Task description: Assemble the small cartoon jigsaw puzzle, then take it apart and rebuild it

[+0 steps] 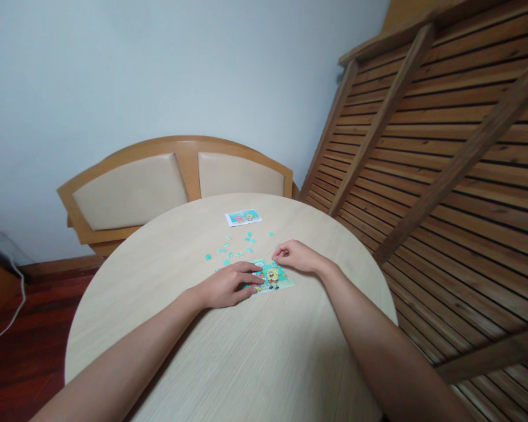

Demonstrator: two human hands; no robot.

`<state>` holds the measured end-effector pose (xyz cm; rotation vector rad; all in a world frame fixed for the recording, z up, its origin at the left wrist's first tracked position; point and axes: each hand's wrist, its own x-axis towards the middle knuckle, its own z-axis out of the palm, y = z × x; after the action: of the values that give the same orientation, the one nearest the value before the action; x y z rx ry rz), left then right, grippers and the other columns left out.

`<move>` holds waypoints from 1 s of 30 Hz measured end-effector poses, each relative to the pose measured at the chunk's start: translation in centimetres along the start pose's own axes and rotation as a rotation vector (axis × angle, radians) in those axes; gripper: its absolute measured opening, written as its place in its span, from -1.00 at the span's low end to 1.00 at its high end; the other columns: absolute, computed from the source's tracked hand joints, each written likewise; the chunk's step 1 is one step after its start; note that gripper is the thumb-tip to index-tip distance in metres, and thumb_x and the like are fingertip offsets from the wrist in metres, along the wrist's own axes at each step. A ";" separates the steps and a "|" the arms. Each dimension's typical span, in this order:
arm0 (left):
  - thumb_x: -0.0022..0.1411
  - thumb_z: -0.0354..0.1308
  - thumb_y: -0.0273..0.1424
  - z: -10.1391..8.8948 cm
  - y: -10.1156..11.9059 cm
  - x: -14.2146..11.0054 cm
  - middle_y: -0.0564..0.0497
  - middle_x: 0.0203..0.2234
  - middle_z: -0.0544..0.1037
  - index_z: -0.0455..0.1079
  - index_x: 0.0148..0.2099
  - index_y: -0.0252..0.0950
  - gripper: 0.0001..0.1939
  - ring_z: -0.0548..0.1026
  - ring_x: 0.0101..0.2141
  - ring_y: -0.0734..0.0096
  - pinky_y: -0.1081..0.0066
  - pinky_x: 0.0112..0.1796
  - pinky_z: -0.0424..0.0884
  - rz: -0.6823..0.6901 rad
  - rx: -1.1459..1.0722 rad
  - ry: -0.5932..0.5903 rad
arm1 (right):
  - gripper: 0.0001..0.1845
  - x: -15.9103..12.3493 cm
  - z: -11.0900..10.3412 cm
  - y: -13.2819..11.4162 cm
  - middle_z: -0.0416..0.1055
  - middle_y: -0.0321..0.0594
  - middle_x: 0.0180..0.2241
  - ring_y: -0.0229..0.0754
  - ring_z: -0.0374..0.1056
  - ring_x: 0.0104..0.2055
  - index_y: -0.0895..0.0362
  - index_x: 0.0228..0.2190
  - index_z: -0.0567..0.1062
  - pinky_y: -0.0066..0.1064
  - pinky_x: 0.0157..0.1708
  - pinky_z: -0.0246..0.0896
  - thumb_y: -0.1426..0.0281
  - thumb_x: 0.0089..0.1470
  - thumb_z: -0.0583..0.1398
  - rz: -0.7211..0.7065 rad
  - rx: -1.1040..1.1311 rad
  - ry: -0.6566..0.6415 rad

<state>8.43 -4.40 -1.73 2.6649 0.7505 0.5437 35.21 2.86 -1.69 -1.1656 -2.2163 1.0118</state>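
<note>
A partly assembled jigsaw puzzle (286,282) lies on the table, teal with a yellow cartoon sponge figure. My left hand (233,283) rests flat over its left part, fingers stretched out and slightly apart, covering some of the picture. At the puzzle's upper edge, my right hand (294,255) is closed in a pinch on a small teal puzzle piece, mostly hidden by the fingertips. Beyond the hands, several loose puzzle pieces (240,254) are scattered, with a single one (271,234) off to the right.
A picture card (243,217) with a teal cartoon print lies farther back on the round pale wooden table (158,258). Behind the table stands a padded wooden chair back (132,190) against the wall. A slatted wooden panel (422,152) leans at the right. A white cable (23,293) hangs at left.
</note>
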 end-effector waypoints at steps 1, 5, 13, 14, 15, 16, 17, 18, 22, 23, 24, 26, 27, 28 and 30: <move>0.40 0.06 -0.31 0.0 0.0 0.0 -0.17 0.15 0.44 0.49 0.11 -0.16 -0.69 0.41 0.15 0.17 0.18 0.18 0.31 0.001 -0.004 0.003 | -0.75 0.0 0.1 0.0 0.59 -0.17 -0.39 -0.22 0.43 -0.39 0.22 -0.33 0.62 -0.45 -0.37 0.27 0.30 0.01 0.25 0.001 -0.008 -0.001; 0.40 0.07 -0.31 0.0 0.0 0.0 -0.16 0.16 0.44 0.49 0.11 -0.16 -0.69 0.41 0.15 0.17 0.18 0.18 0.31 -0.001 0.002 0.002 | -0.77 0.1 0.2 -0.1 0.58 -0.17 -0.40 -0.21 0.43 -0.38 0.22 -0.34 0.62 -0.44 -0.36 0.28 0.32 0.01 0.24 -0.010 -0.044 0.001; 0.41 0.05 -0.31 -0.1 0.0 0.0 -0.18 0.15 0.44 0.49 0.12 -0.21 -0.68 0.41 0.15 0.18 0.20 0.17 0.32 0.017 0.029 -0.008 | -0.76 0.0 0.4 -0.4 0.57 -0.19 -0.42 -0.22 0.42 -0.40 0.22 -0.32 0.64 -0.47 -0.41 0.24 0.35 -0.03 0.27 -0.023 -0.115 0.012; 0.41 0.05 -0.31 -0.1 0.0 0.1 -0.18 0.15 0.44 0.49 0.11 -0.22 -0.68 0.41 0.15 0.18 0.20 0.17 0.32 0.020 0.030 -0.007 | -0.76 0.0 0.4 -0.4 0.58 -0.19 -0.42 -0.22 0.42 -0.40 0.22 -0.32 0.64 -0.47 -0.40 0.24 0.35 -0.03 0.27 -0.026 -0.115 0.007; 0.41 0.05 -0.31 -0.2 0.0 0.1 -0.19 0.15 0.44 0.49 0.11 -0.23 -0.68 0.41 0.14 0.17 0.20 0.17 0.32 0.022 0.031 -0.007 | -0.76 0.0 0.4 -0.3 0.58 -0.19 -0.42 -0.22 0.42 -0.39 0.22 -0.32 0.64 -0.47 -0.40 0.24 0.35 -0.03 0.27 -0.030 -0.113 0.001; 0.41 0.05 -0.32 -0.2 0.0 0.1 -0.19 0.15 0.44 0.50 0.11 -0.23 -0.68 0.41 0.14 0.17 0.20 0.17 0.32 0.023 0.033 -0.007 | -0.76 0.1 0.4 -0.2 0.58 -0.19 -0.41 -0.21 0.43 -0.38 0.22 -0.31 0.65 -0.47 -0.39 0.25 0.35 -0.02 0.27 -0.034 -0.109 -0.004; 0.41 0.05 -0.32 -0.2 0.0 0.1 -0.19 0.16 0.44 0.50 0.11 -0.23 -0.68 0.41 0.14 0.17 0.21 0.17 0.32 0.022 0.037 -0.006 | -0.75 0.1 0.4 -0.1 0.59 -0.18 -0.41 -0.21 0.43 -0.38 0.21 -0.31 0.65 -0.47 -0.39 0.25 0.34 -0.02 0.27 -0.036 -0.106 -0.008; 0.41 0.05 -0.32 -0.2 0.0 0.1 -0.18 0.16 0.44 0.49 0.11 -0.22 -0.68 0.41 0.14 0.17 0.21 0.17 0.32 0.020 0.040 -0.007 | -0.75 0.1 0.4 0.1 0.59 -0.18 -0.40 -0.20 0.43 -0.37 0.21 -0.30 0.65 -0.47 -0.39 0.25 0.34 -0.01 0.27 -0.038 -0.104 -0.012; 0.41 0.04 -0.32 -0.1 0.0 0.0 -0.17 0.17 0.43 0.48 0.13 -0.22 -0.67 0.40 0.16 0.19 0.22 0.18 0.30 0.013 0.048 -0.017 | -0.76 0.2 0.4 0.3 0.60 -0.18 -0.38 -0.19 0.44 -0.36 0.19 -0.31 0.66 -0.46 -0.38 0.24 0.34 0.00 0.27 -0.059 -0.133 -0.033; 0.41 0.05 -0.32 -0.1 0.0 0.0 -0.16 0.17 0.43 0.48 0.13 -0.21 -0.67 0.40 0.16 0.19 0.23 0.18 0.30 0.014 0.044 -0.017 | -0.77 0.2 0.3 0.2 0.60 -0.18 -0.38 -0.19 0.44 -0.36 0.18 -0.31 0.66 -0.46 -0.38 0.23 0.33 0.01 0.27 -0.069 -0.146 -0.037; 0.41 0.04 -0.31 -0.1 0.0 0.0 -0.16 0.17 0.43 0.48 0.12 -0.21 -0.67 0.40 0.16 0.20 0.23 0.18 0.31 0.015 0.036 -0.016 | -0.77 0.2 0.2 0.2 0.60 -0.19 -0.38 -0.19 0.44 -0.36 0.18 -0.31 0.66 -0.46 -0.38 0.22 0.33 0.02 0.26 -0.077 -0.160 -0.035; 0.42 0.04 -0.29 -0.1 -0.1 0.0 -0.15 0.16 0.45 0.50 0.10 -0.21 -0.68 0.42 0.14 0.22 0.26 0.16 0.32 0.008 0.014 -0.005 | -0.77 0.1 0.1 0.2 0.59 -0.20 -0.39 -0.20 0.42 -0.37 0.17 -0.30 0.65 -0.46 -0.38 0.21 0.31 0.06 0.25 -0.086 -0.191 -0.001; 0.43 0.03 -0.28 -0.2 -0.3 0.0 -0.14 0.13 0.47 0.51 0.08 -0.21 -0.69 0.44 0.11 0.24 0.28 0.14 0.33 -0.003 0.004 0.008 | -0.76 0.0 0.0 0.1 0.58 -0.20 -0.40 -0.21 0.41 -0.38 0.17 -0.30 0.65 -0.45 -0.38 0.20 0.31 0.07 0.24 -0.087 -0.210 0.030; 0.43 0.03 -0.28 -0.3 -0.5 0.0 -0.13 0.10 0.50 0.52 0.06 -0.21 -0.70 0.47 0.08 0.26 0.29 0.13 0.35 -0.018 0.002 0.025 | -0.76 0.0 -0.1 0.1 0.57 -0.20 -0.40 -0.21 0.40 -0.38 0.17 -0.29 0.64 -0.45 -0.38 0.20 0.31 0.09 0.23 -0.085 -0.230 0.068; 0.43 0.02 -0.28 -0.8 -1.5 -0.2 -0.10 0.00 0.56 0.53 0.01 -0.21 -0.71 0.50 0.01 0.26 0.28 0.09 0.37 -0.083 0.034 0.076 | -0.76 -0.1 -0.3 0.2 0.55 -0.20 -0.40 -0.22 0.39 -0.39 0.17 -0.28 0.64 -0.44 -0.37 0.19 0.32 0.10 0.22 -0.071 -0.265 0.130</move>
<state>7.32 -3.15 -1.63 2.6430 0.8948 0.6193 35.52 3.00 -1.66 -1.2145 -2.3182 0.6088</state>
